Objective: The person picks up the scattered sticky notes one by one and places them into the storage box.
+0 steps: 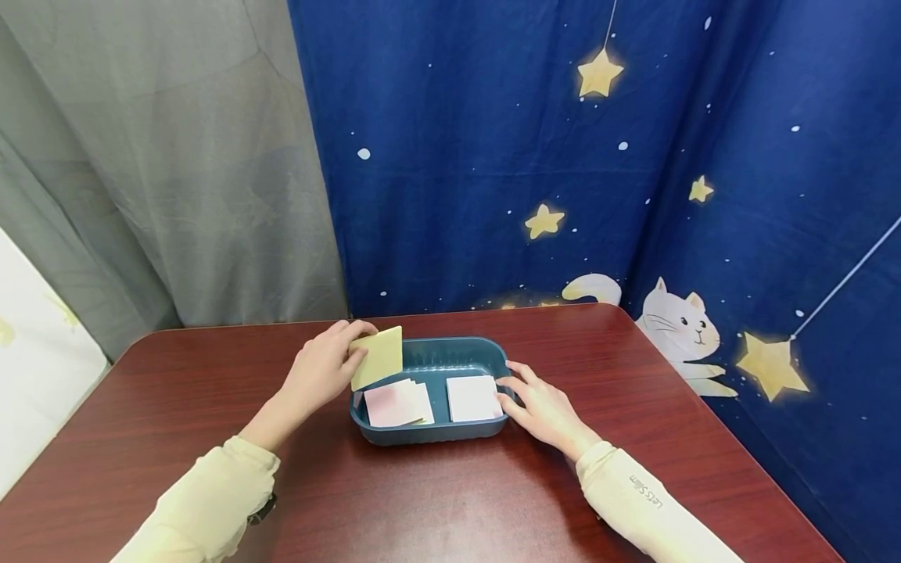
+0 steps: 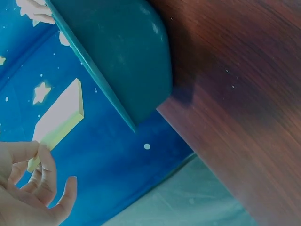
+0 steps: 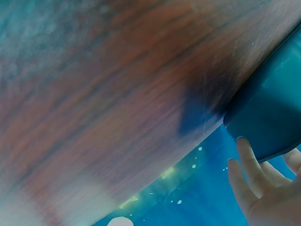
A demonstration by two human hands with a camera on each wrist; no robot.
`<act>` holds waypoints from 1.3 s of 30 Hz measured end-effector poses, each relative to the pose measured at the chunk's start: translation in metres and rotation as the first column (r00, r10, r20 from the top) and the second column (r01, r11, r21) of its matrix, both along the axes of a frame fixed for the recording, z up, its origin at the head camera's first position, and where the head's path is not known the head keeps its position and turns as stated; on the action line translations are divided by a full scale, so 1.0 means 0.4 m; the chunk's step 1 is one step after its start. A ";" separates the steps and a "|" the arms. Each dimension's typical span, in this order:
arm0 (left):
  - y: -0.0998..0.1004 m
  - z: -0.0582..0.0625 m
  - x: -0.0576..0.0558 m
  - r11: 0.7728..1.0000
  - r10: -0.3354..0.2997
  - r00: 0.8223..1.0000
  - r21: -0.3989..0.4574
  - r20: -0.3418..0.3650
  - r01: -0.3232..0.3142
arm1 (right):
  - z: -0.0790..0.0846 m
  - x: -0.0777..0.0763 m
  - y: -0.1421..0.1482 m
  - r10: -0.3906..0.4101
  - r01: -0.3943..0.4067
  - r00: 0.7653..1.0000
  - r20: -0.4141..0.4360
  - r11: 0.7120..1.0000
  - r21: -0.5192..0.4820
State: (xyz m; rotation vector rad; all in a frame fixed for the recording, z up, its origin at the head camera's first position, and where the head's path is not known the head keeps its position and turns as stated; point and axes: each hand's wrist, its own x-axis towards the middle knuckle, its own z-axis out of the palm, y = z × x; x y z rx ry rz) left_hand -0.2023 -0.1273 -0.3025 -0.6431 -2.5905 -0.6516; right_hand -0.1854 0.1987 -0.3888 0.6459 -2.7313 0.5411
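My left hand (image 1: 318,369) pinches a pad of yellow sticky notes (image 1: 382,356) between thumb and fingers, holding it tilted above the left end of a dark teal plastic tray (image 1: 431,434). The left wrist view shows the pad (image 2: 61,115) as a thick block gripped at one end. Inside the tray, pale pink sticky notes (image 1: 389,403) lie fanned over other notes on the left. A white pad (image 1: 473,399) sits on the right side. My right hand (image 1: 545,410) rests at the tray's right end, its relaxed fingers at the rim beside the white pad.
The tray stands on a reddish-brown wooden table (image 1: 450,500), near its far edge. Behind hang a grey curtain (image 1: 183,172) and a blue curtain (image 1: 450,156) printed with stars and a cat.
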 end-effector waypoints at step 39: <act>0.028 -0.095 -0.038 0.993 -0.121 0.945 0.043 0.305 0.113 | 0.006 0.002 -0.004 -0.012 0.012 1.000 0.022 1.000 -0.001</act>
